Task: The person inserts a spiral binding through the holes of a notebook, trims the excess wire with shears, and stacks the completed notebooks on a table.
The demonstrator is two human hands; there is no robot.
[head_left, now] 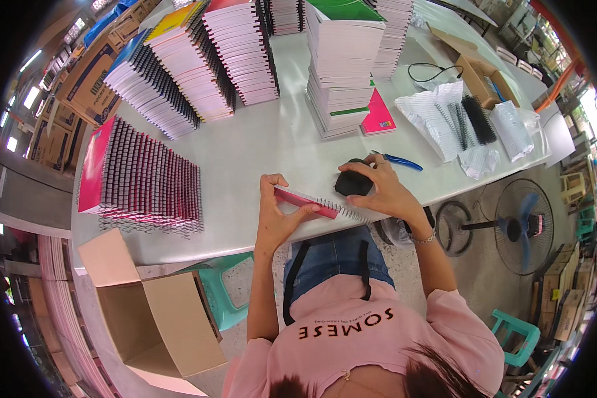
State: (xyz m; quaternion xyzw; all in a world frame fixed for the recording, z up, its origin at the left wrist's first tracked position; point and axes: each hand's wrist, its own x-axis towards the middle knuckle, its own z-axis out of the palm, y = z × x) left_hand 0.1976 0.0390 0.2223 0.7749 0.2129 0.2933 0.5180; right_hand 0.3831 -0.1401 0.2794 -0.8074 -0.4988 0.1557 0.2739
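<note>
A pink-covered notebook [305, 201] is held on edge by my left hand [276, 211], its thumb along the near side and fingers at the far end. A wire spiral coil [348, 211] runs along the right part of its edge and sticks out past it toward my right forearm. My right hand [383, 189] curls around a rounded black block [353, 182] on the table, thumb at its near side and fingers over its far side. Just beyond those fingers lie blue-handled pliers [402, 161].
Spiral-bound pink notebooks [149, 179] are stacked at left. Tall notebook stacks [242, 56] and unbound page stacks [345, 53] stand farther back. Wrapped coils [444, 123] and a small carton [487, 79] lie at right. Below the table are an open cardboard box [172, 318] and a fan [521, 225].
</note>
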